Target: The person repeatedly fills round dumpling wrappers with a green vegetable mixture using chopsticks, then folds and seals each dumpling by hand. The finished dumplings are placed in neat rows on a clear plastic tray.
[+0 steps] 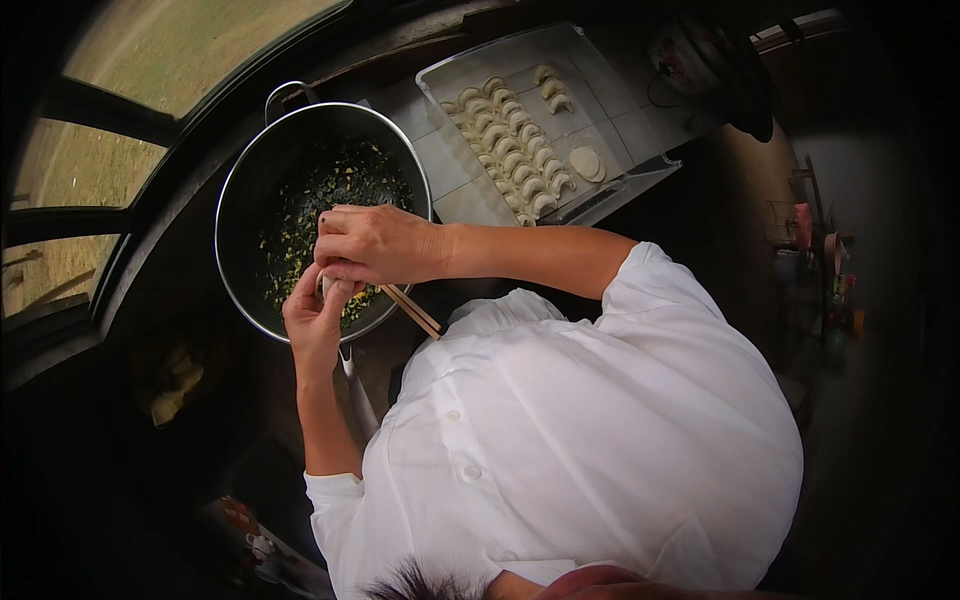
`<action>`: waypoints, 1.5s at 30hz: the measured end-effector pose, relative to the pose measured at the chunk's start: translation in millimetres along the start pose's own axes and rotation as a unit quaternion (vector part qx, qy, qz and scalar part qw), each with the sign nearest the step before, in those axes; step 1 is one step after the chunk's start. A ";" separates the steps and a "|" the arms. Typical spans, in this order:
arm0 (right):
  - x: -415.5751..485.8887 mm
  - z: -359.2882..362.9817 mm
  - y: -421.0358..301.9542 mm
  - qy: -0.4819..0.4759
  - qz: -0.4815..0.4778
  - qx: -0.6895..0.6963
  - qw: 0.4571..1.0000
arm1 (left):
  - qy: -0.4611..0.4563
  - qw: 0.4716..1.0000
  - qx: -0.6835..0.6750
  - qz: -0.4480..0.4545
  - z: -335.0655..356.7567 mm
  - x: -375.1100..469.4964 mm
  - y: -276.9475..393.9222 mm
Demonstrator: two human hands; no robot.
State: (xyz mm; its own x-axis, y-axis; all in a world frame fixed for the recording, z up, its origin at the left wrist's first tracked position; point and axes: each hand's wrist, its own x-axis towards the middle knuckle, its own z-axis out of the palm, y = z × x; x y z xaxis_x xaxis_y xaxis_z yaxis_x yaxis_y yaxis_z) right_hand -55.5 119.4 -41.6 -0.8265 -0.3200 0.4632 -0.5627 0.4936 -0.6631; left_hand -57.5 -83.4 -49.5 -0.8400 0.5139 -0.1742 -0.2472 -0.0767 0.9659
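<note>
Over a large wok (231,300), my left hand (315,319) holds a pale dumpling (328,285), mostly hidden by my fingers. My right hand (375,244) reaches in from the right with its fingertips closed on the same dumpling. Chopped green and yellow filling (330,180) is spread across the bottom of the wok. Wooden chopsticks (412,311) slant out from under my right hand across the wok's near rim; whether that hand also grips them is hidden. Right of the wok, a clear plastic tray (607,112) bears rows of folded dumplings (514,161) and round dough wrappers (587,163).
The tray lies on a tiled counter (461,199). The wok has a loop handle (289,94) at the back and a long handle (360,394) toward my body. A window (90,165) borders the left. An appliance, perhaps a cooker (679,64), stands at the back right.
</note>
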 end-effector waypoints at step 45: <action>-16.5 2.1 -7.0 0.038 0.244 0.254 0.935 | 0.064 0.983 -0.174 -0.016 -9.4 -16.3 6.8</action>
State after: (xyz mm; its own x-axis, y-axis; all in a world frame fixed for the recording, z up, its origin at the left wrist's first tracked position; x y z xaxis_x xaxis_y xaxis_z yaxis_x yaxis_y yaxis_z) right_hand -38.0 119.5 -45.9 -0.9942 -0.0892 0.0598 -0.0697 0.1119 -0.9913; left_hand -50.1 -100.4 -41.8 -0.8779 0.4103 -0.2468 -0.4049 -0.3609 0.8401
